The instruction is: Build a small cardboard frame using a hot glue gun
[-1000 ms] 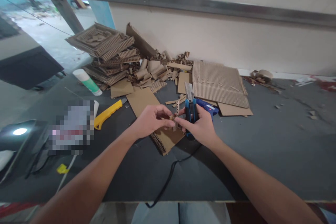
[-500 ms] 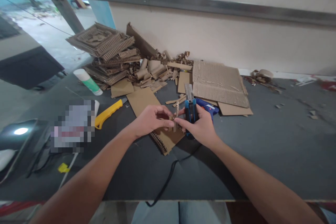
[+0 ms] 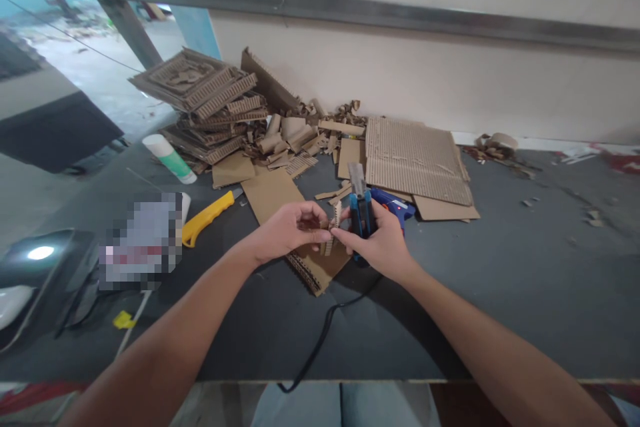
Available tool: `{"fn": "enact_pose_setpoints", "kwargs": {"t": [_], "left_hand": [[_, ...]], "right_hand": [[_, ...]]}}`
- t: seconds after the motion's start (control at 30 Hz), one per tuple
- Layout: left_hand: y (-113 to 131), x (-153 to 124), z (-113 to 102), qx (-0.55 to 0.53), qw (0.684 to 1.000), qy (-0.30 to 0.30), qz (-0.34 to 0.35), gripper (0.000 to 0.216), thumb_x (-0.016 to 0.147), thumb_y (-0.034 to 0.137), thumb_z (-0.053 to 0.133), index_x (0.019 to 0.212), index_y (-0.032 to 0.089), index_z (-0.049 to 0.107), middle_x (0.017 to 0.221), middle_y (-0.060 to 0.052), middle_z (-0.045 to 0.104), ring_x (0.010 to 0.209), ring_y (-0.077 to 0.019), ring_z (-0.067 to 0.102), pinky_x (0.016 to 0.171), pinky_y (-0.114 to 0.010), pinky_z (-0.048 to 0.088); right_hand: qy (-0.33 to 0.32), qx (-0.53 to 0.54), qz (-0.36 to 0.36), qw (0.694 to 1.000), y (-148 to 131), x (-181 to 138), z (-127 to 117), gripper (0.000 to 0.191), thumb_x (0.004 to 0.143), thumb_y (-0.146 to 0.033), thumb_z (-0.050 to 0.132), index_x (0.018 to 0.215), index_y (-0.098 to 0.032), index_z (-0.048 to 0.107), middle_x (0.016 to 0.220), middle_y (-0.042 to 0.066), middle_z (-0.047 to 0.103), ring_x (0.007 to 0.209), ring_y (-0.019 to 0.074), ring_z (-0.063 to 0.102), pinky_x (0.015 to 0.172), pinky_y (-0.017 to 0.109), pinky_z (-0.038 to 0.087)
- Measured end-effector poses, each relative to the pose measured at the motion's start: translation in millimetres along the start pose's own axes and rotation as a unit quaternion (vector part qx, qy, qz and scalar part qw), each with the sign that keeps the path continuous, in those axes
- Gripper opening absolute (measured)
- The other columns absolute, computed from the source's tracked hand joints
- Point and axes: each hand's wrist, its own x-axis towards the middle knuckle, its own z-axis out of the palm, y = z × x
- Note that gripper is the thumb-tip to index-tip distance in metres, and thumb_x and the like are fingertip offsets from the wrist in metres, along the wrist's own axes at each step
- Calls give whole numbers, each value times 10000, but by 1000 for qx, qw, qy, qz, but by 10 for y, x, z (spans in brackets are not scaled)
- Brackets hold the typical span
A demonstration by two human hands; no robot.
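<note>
My left hand [image 3: 295,232] is closed, thumb and fingers pinching a small ridged strip of corrugated cardboard [image 3: 329,244]. My right hand [image 3: 383,240] holds a blue-and-black handled cutter [image 3: 363,215] against its palm, the broad metal blade pointing away from me. Its thumb and fingertip also touch the strip, so both hands meet at it. Below them lies a flat cardboard sheet [image 3: 273,195] with ridged edges at its near end. Behind my right hand sits a blue glue gun [image 3: 395,203], partly hidden.
A yellow-handled saw knife [image 3: 207,219], a white-and-green tube [image 3: 170,159] and a blurred-out object [image 3: 143,240] lie at the left. Stacked cardboard frames [image 3: 200,90] and scraps stand behind. Corrugated sheets [image 3: 417,160] lie at the back right. A black cord [image 3: 327,323] crosses the table's front edge.
The corrugated strip between my fingers has tilted and turned, showing more of its ridged face. Both hands keep nearly the same place; the cutter has shifted slightly.
</note>
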Motion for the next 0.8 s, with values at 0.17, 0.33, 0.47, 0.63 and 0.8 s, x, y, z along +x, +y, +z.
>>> {"fn": "enact_pose_setpoints", "kwargs": {"t": [0.17,0.33,0.47,0.63,0.8], "left_hand": [[-64,11,-7,19,1000,6,4,315,746,385,792,866,151,617,763,-48,701,704,-160,666,663,-288,568],[-69,5,22,46,997,52,22,306,724,370,817,852,144,657,786,-59,732,638,-134,657,593,-242,548],[-40,-8,56,75,993,90,32,286,738,390,805,856,157,690,777,-42,740,617,-127,657,559,-217,526],[-76,1,69,83,989,102,68,249,737,368,811,821,165,693,800,-32,748,709,-148,695,613,-215,540],[-140,28,65,80,987,116,83,268,717,350,827,804,165,653,782,-23,745,712,-155,708,634,-225,559]], "right_hand": [[2,12,0,1000,-1,-8,17,365,711,-390,807,905,-229,543,690,-38,637,488,118,598,497,268,528],[39,11,-3,999,-16,8,11,364,678,-366,836,878,-220,568,718,-30,656,478,111,596,486,261,528],[64,2,7,998,-58,27,11,369,657,-398,845,844,-211,589,664,-32,643,461,120,590,485,272,529],[86,2,13,996,-66,38,26,394,626,-441,853,809,-207,594,670,-19,652,473,124,586,476,272,525],[83,-7,5,997,6,37,24,379,628,-420,855,824,-211,607,723,-1,676,522,132,599,507,280,540]]}}
